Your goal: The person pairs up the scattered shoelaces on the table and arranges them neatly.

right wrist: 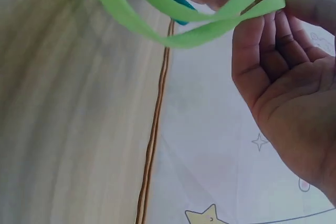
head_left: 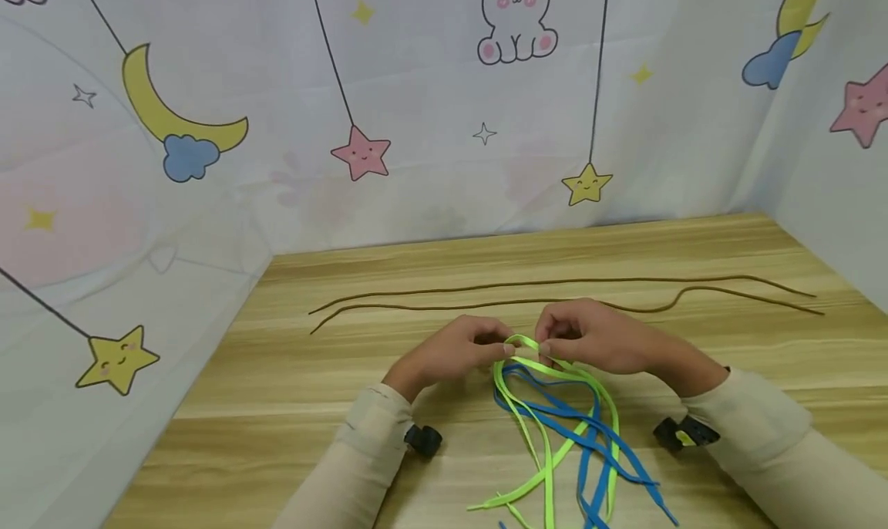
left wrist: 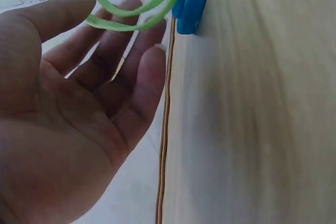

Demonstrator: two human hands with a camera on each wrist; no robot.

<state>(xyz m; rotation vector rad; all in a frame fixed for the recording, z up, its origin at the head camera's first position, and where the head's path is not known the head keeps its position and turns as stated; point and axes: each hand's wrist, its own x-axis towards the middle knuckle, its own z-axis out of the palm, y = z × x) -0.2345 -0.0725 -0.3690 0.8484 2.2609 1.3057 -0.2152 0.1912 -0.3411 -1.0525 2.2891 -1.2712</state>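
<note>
A flat neon-green shoelace [head_left: 543,467] hangs in loops between the two hands, its lower lengths trailing over the table. My left hand [head_left: 454,349] holds the loop's left side near the thumb tip; in the left wrist view the other fingers [left wrist: 149,72] are loosely bent behind it. On the other side my right hand [head_left: 600,336] pinches the green lace between thumb and forefinger, plainest in the right wrist view, where the loop [right wrist: 189,38] sags from the fingertips. Flat blue shoelaces [head_left: 590,440] lie just below the hands, tangled with the green lengths.
Two thin brown cords [head_left: 444,290] stretch side by side across the wooden table [head_left: 277,406], beyond the hands. A white cloth [head_left: 430,89] printed with stars, moons and a bear surrounds the table's back and sides. Black wrist devices [head_left: 425,440] sit below both sleeves.
</note>
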